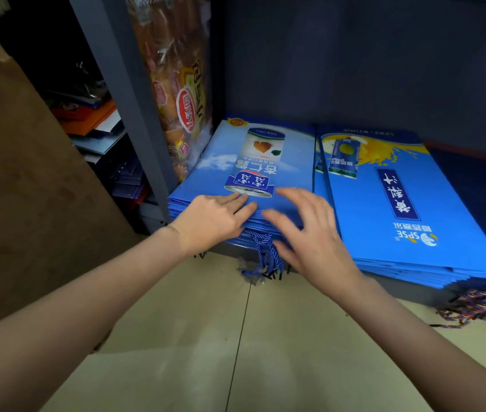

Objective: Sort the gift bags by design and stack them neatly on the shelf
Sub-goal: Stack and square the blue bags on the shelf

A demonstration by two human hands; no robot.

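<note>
Your fingers on the left hand are laid out straight and flat, tips pressing on the near edge of the top bag in the left stack of gift bags, the blue ones with the can printed on them. Nothing's gripped there, just a flat push. Your right hand is spread wide with the fingers loosely bent, over the same stack's front right corner. It's a bit motion-blurred, so I can't tell if the fingertips actually touch the bag or sit just above it. It holds nothing either way.

That stack sits on the low shelf, tight against the grey shelf post. Its blue cord handles dangle off the front edge down toward the tiled floor, partly hidden behind your right hand. Just beside it on the right is a second stack, blue with a yellow splash and a carton design. Its multicoloured cords spill out at the front right, and the far right of it runs out of frame.

A clear packet of snacks stands upright behind the post, top cut off. The dark pile to the left looks like more paper stuff, orange and blue, too dim to make out. A brown cardboard panel fills the left edge.
</note>
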